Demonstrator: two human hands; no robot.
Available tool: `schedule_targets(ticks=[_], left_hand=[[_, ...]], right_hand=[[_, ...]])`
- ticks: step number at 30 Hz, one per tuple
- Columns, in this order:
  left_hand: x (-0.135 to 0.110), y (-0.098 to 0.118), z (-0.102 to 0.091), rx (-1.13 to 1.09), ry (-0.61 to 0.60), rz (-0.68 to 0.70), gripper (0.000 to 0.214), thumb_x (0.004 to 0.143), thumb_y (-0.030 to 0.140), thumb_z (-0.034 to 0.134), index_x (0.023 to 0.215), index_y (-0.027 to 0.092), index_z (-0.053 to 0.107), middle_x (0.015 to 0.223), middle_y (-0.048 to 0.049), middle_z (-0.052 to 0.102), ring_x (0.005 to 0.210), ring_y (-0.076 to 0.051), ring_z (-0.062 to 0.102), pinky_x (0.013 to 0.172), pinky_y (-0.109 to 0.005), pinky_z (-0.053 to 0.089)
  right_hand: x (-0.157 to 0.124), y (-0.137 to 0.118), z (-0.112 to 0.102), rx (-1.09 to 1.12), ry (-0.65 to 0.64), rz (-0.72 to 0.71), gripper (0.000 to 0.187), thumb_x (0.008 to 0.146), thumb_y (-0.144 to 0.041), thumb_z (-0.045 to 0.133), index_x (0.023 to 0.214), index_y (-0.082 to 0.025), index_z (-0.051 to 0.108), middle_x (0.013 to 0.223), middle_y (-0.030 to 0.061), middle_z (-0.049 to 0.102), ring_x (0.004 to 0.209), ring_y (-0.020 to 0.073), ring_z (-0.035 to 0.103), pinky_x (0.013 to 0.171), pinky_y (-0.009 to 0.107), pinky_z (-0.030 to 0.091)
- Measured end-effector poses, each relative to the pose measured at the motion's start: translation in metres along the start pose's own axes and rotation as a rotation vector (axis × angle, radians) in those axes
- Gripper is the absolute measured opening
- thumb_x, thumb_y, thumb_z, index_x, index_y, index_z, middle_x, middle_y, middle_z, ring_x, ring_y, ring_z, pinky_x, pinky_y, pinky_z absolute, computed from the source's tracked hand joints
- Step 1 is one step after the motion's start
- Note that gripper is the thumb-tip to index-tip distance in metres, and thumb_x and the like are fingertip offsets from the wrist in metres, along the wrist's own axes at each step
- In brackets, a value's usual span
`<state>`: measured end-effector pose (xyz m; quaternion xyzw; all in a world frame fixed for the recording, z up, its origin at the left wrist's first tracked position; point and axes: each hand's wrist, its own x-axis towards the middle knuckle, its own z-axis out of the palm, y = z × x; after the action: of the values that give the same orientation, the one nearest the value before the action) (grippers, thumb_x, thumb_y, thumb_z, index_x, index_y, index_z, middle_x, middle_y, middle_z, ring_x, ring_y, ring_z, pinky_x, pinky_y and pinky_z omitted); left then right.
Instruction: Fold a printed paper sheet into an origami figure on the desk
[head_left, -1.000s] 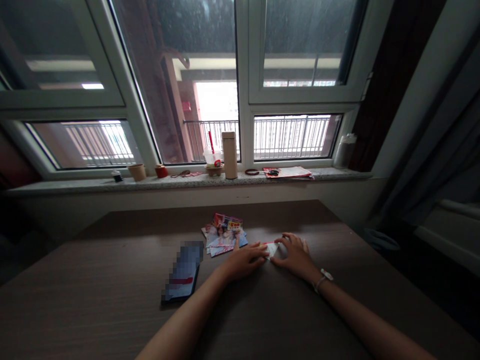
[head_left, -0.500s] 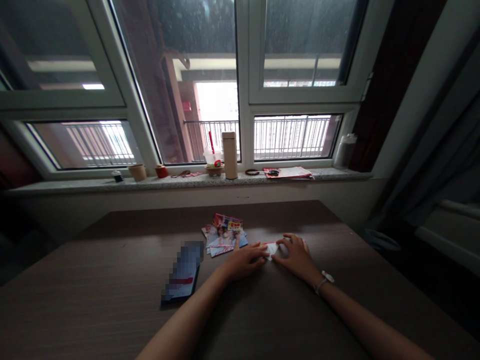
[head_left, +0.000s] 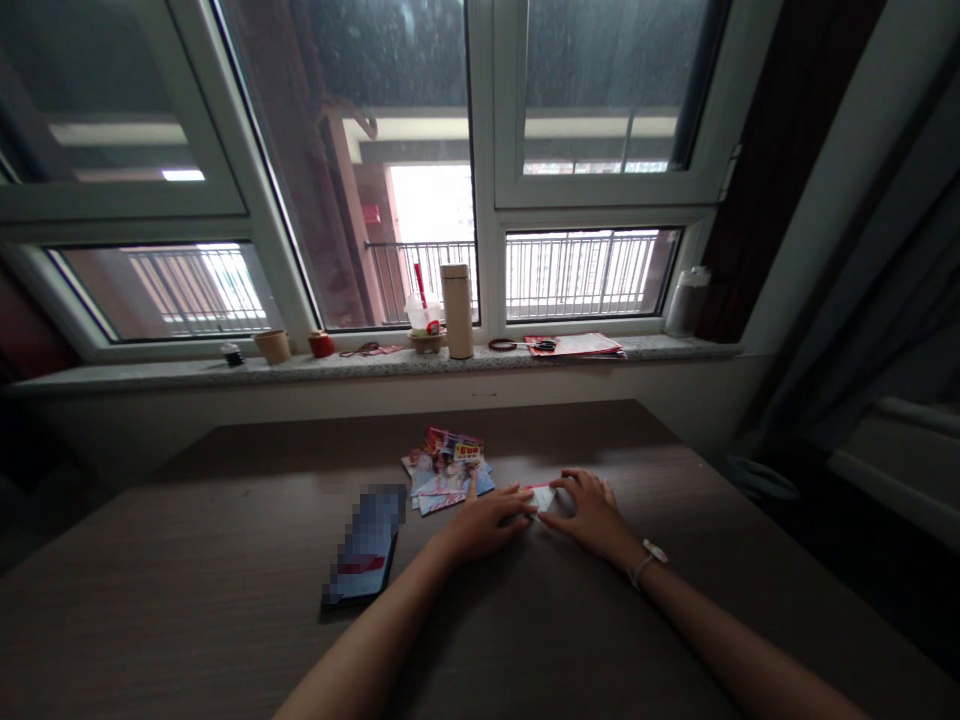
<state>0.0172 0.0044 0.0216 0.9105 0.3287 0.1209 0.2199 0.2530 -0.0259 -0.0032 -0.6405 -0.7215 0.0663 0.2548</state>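
A small piece of white paper (head_left: pixel 541 498) with a reddish far edge lies on the table between my hands. My left hand (head_left: pixel 487 520) rests over its left side, fingers stretched out flat and thumb raised apart. From the right, my right hand (head_left: pixel 589 510) holds the paper's edge, thumb nearer me and curved fingers on the far side. Part of the paper is covered by the fingers. Just beyond my left hand lies a loose pile of colourful printed paper pieces (head_left: pixel 448 474). A phone (head_left: pixel 367 550), its screen blurred out, lies left of my left forearm.
The brown table (head_left: pixel 187 540) reaches towards a stone windowsill (head_left: pixel 360 365). On the sill stand a beige flask (head_left: pixel 457 312), a clear cup with red straw (head_left: pixel 424 315), a paper cup (head_left: pixel 272 347), a red spool-like item (head_left: pixel 321 344), scissors (head_left: pixel 541 346) on papers, and a bottle (head_left: pixel 688 302).
The view has shifted very slightly. My right thumb and fingers have moved a little left along the paper; my left hand stays almost where it was.
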Motion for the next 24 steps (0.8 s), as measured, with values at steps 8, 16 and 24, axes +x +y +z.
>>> schedule_targets(ticks=[8,16,24], left_hand=[[0.0,0.005,-0.004,-0.002,-0.008,-0.016,0.037,0.099,0.045,0.046,0.132,0.036,0.06,0.152,-0.0002,0.048,0.147,-0.024,0.035,0.124,-0.055,0.002],[0.0,0.006,-0.003,-0.002,-0.008,-0.027,0.035,0.098,0.041,0.049,0.131,0.035,0.062,0.152,-0.0006,0.048,0.147,-0.024,0.035,0.124,-0.054,-0.001],[-0.002,0.004,-0.003,-0.015,0.003,-0.003,0.035,0.098,0.044,0.049,0.129,0.035,0.063,0.151,-0.0005,0.05,0.146,-0.025,0.037,0.123,-0.056,0.002]], right_hand=[[-0.001,-0.002,0.0,-0.07,0.086,-0.015,0.041,0.08,-0.047,0.065,0.113,-0.024,0.066,0.131,0.0118,0.055,0.128,0.0297,0.047,0.112,0.048,0.031],[0.006,0.0,0.0,-0.062,0.117,0.104,0.032,0.082,-0.041,0.062,0.107,-0.022,0.067,0.121,0.0106,0.061,0.116,0.0291,0.054,0.102,0.043,0.041],[-0.001,0.01,0.001,0.082,0.225,-0.055,0.036,0.084,-0.034,0.06,0.117,-0.021,0.065,0.122,0.0106,0.058,0.119,0.0271,0.052,0.106,0.042,0.043]])
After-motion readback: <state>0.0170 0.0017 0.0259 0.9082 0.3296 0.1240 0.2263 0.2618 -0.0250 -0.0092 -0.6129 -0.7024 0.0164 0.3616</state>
